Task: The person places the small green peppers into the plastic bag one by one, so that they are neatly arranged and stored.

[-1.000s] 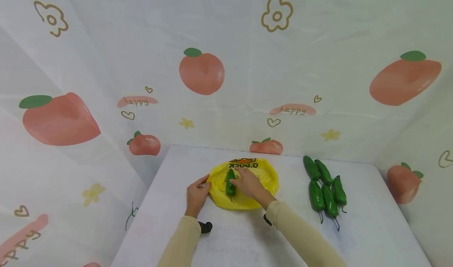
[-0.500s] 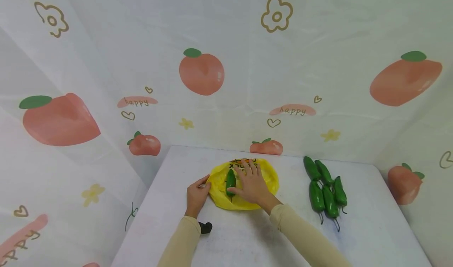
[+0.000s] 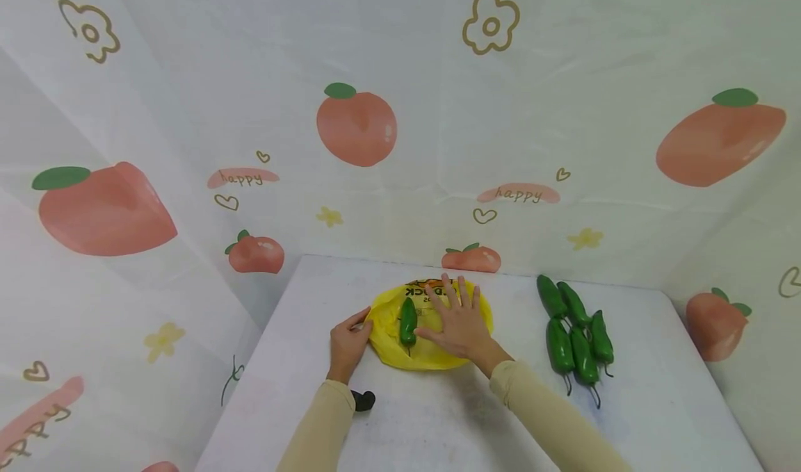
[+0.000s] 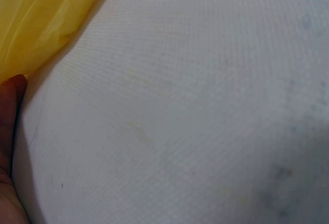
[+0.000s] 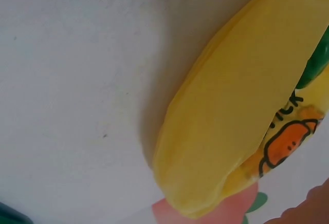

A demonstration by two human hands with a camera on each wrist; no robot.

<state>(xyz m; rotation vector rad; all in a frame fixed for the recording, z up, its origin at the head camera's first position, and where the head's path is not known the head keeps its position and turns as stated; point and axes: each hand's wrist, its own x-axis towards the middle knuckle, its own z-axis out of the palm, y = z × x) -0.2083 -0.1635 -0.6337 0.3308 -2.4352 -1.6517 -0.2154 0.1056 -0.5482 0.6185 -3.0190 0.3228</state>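
Note:
A yellow plastic bag [image 3: 391, 350] with a printed duck and lettering lies with its mouth spread wide on the table. One green chili pepper [image 3: 408, 319] rests within it, left of the middle, stem toward the person. My left hand [image 3: 348, 347] pinches the bag's left rim between thumb and fingers; in the left wrist view a fingertip [image 4: 19, 82] meets the yellow film. Over the bag's right half my right hand [image 3: 462, 326] is spread, fingers straight and holding nothing. The right wrist view shows the bag's rounded side [image 5: 221, 111] and part of the pepper [image 5: 314, 62].
Several more green chili peppers [image 3: 582, 354] lie in two rows on the right of the white table [image 3: 663, 388]. A white cloth [image 3: 407, 215] printed with fruit hangs behind the table and at both sides. A black wrist device [image 3: 363, 401] shows beside the left sleeve.
My right hand has drawn away from the pepper, moving right while its fingers spread apart. The pepper stays in the same spot, and the left hand keeps its hold on the rim.

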